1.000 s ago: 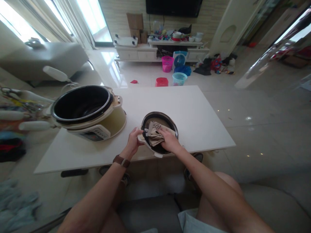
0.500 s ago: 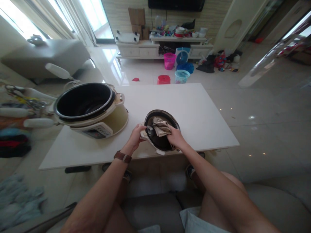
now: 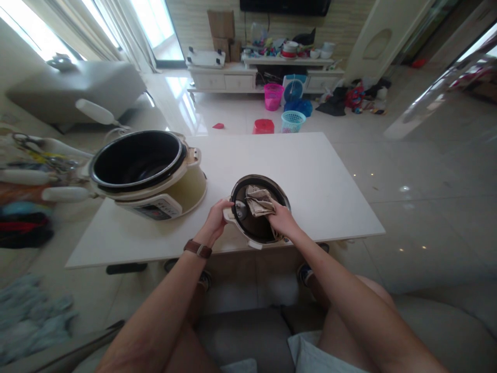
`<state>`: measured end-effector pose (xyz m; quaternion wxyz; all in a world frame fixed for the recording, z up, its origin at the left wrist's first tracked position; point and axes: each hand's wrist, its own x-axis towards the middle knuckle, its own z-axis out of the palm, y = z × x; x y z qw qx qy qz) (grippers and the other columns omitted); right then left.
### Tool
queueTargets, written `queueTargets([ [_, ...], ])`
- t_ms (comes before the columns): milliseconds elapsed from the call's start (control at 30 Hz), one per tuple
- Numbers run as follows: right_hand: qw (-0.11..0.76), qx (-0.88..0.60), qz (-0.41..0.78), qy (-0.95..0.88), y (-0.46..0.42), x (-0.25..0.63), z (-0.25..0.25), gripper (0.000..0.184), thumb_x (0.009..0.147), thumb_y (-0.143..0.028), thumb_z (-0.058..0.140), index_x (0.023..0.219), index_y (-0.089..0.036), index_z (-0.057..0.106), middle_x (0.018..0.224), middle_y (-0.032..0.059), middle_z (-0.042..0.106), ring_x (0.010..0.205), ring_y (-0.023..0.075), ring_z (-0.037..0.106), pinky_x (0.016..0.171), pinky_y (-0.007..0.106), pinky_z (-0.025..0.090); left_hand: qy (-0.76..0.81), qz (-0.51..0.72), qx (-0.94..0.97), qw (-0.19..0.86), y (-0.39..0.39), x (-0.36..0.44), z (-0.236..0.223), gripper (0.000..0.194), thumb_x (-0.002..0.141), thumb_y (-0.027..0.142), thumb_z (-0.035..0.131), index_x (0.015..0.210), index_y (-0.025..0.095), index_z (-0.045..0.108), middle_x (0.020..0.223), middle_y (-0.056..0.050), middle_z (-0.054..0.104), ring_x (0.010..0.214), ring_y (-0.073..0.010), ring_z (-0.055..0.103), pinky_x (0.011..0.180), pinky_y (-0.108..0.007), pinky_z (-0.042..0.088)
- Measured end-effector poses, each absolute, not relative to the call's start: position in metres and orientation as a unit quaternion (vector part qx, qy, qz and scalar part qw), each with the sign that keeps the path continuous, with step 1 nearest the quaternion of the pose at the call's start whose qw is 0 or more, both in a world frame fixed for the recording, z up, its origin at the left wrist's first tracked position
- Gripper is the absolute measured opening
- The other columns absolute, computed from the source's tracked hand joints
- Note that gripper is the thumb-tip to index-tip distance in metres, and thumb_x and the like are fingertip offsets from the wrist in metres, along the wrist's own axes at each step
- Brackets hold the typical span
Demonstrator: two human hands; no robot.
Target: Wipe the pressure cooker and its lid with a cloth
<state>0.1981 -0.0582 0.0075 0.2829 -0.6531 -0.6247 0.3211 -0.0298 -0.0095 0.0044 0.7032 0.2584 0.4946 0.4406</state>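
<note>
A round pressure cooker lid (image 3: 254, 232) is tilted at the table's near edge, its dark inner side facing up. My left hand (image 3: 216, 220) is closed on the lid's pale rim at the left, thumb on top. In my right hand (image 3: 282, 219) is a folded beige cloth (image 3: 259, 201), pressed against the inside of the lid. A small metal valve piece (image 3: 240, 209) shows on the lid's inner face, left of the cloth. To the left stands the cream electric pressure cooker (image 3: 186, 189), uncovered, with a dark inner pot (image 3: 140, 160).
The white table (image 3: 303, 171) holds the cooker and lid. White-handled objects (image 3: 66, 194) crowd its left side. On the floor beyond are a red stool (image 3: 263, 126), a light blue basket (image 3: 293, 122) and a pink basket (image 3: 273, 97). A grey sofa (image 3: 240, 331) is beneath me.
My right hand and the cloth have shifted slightly to the right over the lid, showing more of the valve piece. My left hand keeps its hold. The whole view has moved a little.
</note>
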Motion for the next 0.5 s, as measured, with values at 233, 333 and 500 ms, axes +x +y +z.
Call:
queueTargets([
  [233,0.273,-0.654,0.318,-0.630,-0.059,0.197,0.009,0.054,0.091,-0.021,0.062,0.143,-0.035,0.067,0.138,0.0005,0.074,0.130,0.0300,0.068,0.110,0.044,0.054,0.487,0.444,0.246,0.711,-0.009,-0.029,0.002,0.021,0.061,0.022,0.074,0.079,0.016,0.066,0.071,-0.001,0.068,0.057,-0.0127,0.056,0.053,-0.026,0.038],
  [333,0.280,-0.648,0.323,-0.630,-0.059,0.197,0.006,0.056,0.091,-0.020,0.062,0.145,-0.034,0.065,0.140,0.0013,0.073,0.133,0.0298,0.066,0.112,0.044,0.053,0.468,0.454,0.253,0.715,-0.010,-0.025,0.005,0.024,0.061,0.022,0.075,0.084,0.015,0.067,0.077,-0.002,0.071,0.061,-0.0129,0.059,0.056,-0.025,0.040],
  [500,0.274,-0.652,0.323,-0.629,-0.059,0.199,0.004,0.056,0.092,-0.021,0.062,0.146,-0.035,0.064,0.141,0.0004,0.072,0.135,0.0286,0.065,0.114,0.043,0.052,0.454,0.463,0.252,0.719,-0.009,-0.019,0.006,0.026,0.061,0.021,0.075,0.086,0.014,0.069,0.078,-0.002,0.071,0.065,-0.0136,0.061,0.060,-0.026,0.044],
])
